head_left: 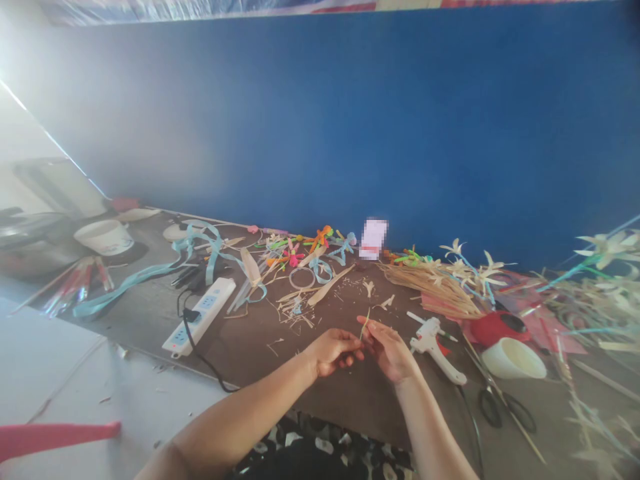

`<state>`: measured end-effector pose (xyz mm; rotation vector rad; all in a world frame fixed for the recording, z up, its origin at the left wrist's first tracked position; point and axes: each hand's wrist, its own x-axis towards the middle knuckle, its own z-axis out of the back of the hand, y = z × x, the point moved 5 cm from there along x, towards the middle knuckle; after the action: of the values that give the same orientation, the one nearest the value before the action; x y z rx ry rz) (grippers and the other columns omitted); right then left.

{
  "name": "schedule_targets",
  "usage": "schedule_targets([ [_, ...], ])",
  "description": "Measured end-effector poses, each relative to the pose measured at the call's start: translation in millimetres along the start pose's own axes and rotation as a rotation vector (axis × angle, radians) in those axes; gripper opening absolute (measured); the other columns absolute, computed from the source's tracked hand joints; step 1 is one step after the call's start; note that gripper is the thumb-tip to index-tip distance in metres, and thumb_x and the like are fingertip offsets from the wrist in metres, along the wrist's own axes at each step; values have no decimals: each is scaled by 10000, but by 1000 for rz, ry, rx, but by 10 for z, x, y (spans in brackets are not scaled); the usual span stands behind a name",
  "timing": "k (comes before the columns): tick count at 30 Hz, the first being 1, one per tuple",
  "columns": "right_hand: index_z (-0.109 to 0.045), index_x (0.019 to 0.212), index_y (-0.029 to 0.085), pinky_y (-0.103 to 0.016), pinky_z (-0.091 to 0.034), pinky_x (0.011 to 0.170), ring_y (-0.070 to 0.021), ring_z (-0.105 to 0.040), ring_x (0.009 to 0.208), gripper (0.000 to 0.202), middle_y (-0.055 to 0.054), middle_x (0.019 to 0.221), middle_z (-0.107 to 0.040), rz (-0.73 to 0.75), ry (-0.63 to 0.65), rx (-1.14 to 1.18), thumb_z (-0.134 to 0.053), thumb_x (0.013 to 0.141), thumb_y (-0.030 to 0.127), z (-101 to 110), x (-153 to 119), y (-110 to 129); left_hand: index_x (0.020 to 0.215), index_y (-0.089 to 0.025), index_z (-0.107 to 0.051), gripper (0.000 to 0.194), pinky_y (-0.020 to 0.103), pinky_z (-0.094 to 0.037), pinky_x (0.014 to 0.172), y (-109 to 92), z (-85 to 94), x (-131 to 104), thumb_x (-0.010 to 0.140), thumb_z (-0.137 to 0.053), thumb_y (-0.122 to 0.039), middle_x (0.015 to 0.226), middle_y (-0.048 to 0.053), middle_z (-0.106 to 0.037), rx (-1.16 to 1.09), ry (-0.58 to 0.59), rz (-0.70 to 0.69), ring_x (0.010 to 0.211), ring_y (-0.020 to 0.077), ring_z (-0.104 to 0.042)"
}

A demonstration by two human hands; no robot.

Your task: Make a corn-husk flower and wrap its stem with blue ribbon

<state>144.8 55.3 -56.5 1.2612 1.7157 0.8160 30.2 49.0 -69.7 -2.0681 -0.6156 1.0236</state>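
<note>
My left hand [334, 352] pinches the lower end of a thin yellow-green strip [367, 321], which stands roughly upright above the table. Against its other side my right hand [389, 348] closes thumb and fingers, the tips close to those of my left. Small pale husk-like petals [369, 288] lie just beyond the hands. To the right of my right hand rests a white glue gun [434, 347], with a pair of black-handled scissors [491, 405] farther right.
A white power strip [200, 317] with a black cord lies left. Behind are dried husk pieces [327, 287], blue ribbon [135, 287] and colourful pipe-cleaner figures [320, 238]. A white cup [515, 359], a bundle of dry stalks [435, 287] and pale flowers [487, 270] sit right. A blue panel [350, 120] rises behind.
</note>
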Motion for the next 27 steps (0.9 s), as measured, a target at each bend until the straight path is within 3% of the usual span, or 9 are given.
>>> schedule_targets([
  [4, -638, 772, 133, -212, -292, 423, -79, -369, 475, 264, 28, 542, -438, 21, -28, -22, -635, 640, 361, 41, 32, 10, 725, -118, -564, 280, 160, -174, 355, 19, -16, -49, 593, -641, -352, 579, 2, -582, -60, 69, 49, 364, 21, -397],
  [8, -589, 629, 149, -211, -267, 402, -71, -345, 448, 202, 35, 531, -434, 58, -90, -68, -665, 607, 335, 55, 62, -2, 734, -121, -557, 275, 161, -209, 360, -23, -1, -99, 604, -628, -353, 613, 13, -604, 14, 54, -29, 371, 26, -401],
  [14, -387, 481, 187, -205, -201, 382, -52, -229, 392, 342, 89, 438, -278, 155, -205, -148, -638, 631, 364, 29, 96, -46, 698, -122, -567, 237, 181, -312, 410, -145, 113, -150, 630, -576, -349, 629, 24, -626, 496, -171, -225, 435, 80, -493],
  [19, -411, 499, 181, -208, -180, 396, -58, -243, 418, 324, 86, 442, -288, 273, -353, -352, -641, 625, 370, 30, 69, 9, 660, -134, -586, 179, 201, -358, 493, -240, 143, -195, 652, -545, -308, 529, 2, -591, 782, -334, -376, 488, 116, -535],
  [21, -427, 503, 178, -209, -189, 402, -60, -251, 423, 319, 82, 446, -304, 318, -413, -458, -631, 630, 387, 33, 46, 70, 657, -135, -582, 190, 200, -359, 496, -244, 130, -191, 676, -521, -314, 529, 3, -589, 754, -341, -401, 492, 116, -539],
  [23, -448, 514, 178, -211, -193, 397, -62, -254, 411, 314, 82, 436, -308, 289, -389, -442, -612, 644, 412, 29, 47, 96, 674, -133, -571, 221, 197, -352, 460, -210, 105, -157, 696, -501, -341, 573, 14, -606, 621, -277, -362, 470, 108, -535],
  [27, -605, 765, 159, -204, -259, 405, -81, -374, 455, 299, 37, 539, -447, 97, -125, -205, -560, 688, 444, -40, 48, 50, 701, -118, -550, 276, 177, -309, 392, -140, 51, -105, 670, -538, -391, 622, 29, -620, 272, -134, -221, 434, 87, -520],
])
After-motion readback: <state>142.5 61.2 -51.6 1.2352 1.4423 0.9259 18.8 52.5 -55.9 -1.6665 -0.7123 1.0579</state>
